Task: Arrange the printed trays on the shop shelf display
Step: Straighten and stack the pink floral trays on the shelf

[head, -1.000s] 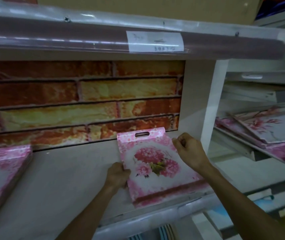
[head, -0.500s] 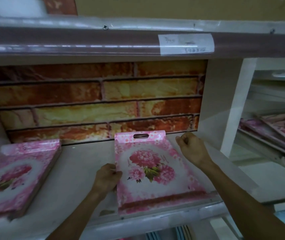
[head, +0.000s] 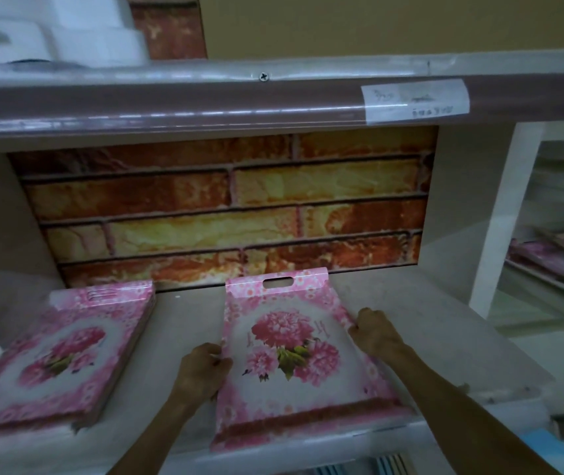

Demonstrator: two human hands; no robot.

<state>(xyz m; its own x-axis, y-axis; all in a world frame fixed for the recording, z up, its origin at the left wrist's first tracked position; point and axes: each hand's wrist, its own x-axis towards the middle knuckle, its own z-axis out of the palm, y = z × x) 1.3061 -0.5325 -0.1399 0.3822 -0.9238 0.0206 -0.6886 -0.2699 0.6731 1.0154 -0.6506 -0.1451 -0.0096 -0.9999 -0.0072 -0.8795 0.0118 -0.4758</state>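
A pink flower-printed tray (head: pixel 294 351) with a handle slot at its far end lies flat on the white shelf (head: pixel 184 323), its near end at the shelf's front lip. My left hand (head: pixel 203 370) grips its left rim and my right hand (head: pixel 374 332) grips its right rim. A stack of matching pink trays (head: pixel 64 354) lies to the left on the same shelf, apart from the held tray.
A brick-pattern back panel (head: pixel 225 214) closes the shelf behind. The upper shelf edge (head: pixel 205 104) with a paper label (head: pixel 414 101) overhangs. A white upright divider (head: pixel 500 228) stands at right, with more trays (head: pixel 554 262) beyond it.
The view swung left, so the left stack now shows in full. Both hands have stayed on the tray's rims, the right hand a little nearer along the rim, and the tray sits straighter.
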